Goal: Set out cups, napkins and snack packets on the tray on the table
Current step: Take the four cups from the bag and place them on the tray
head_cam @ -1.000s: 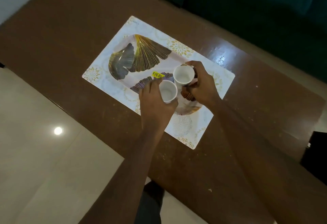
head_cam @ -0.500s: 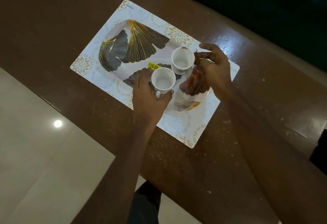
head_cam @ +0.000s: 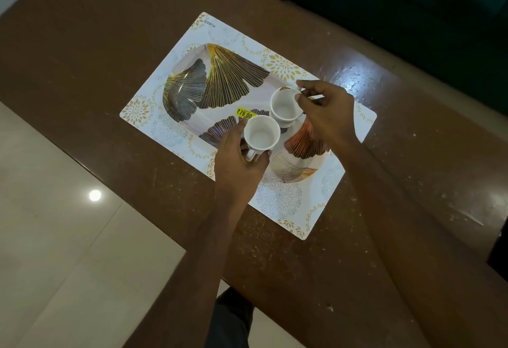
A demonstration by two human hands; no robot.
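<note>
Two white cups sit close together, nearly touching, over the right half of the tray (head_cam: 217,112). The left hand (head_cam: 239,166) grips the near cup (head_cam: 261,135): its fingers curl round the left side and the thumb wraps under by the handle, which points back toward the person. Whether this cup rests on the tray or is held just above it cannot be told. The right hand (head_cam: 327,111) pinches the far cup (head_cam: 284,105) at its right rim between thumb and forefinger, the other fingers loosely bent behind. That cup stands upright with its base on the tray. Both cups are open side up and show white inside. A yellow sticker (head_cam: 244,113) lies on the tray just left of the cups, touching neither. The tray, printed with dark and gold fan-shaped leaves, lies on a white mat (head_cam: 277,199) with gold flower marks, and the mat lies slantwise on a brown table (head_cam: 110,58). Pale floor (head_cam: 55,237) shows at the lower left.
</note>
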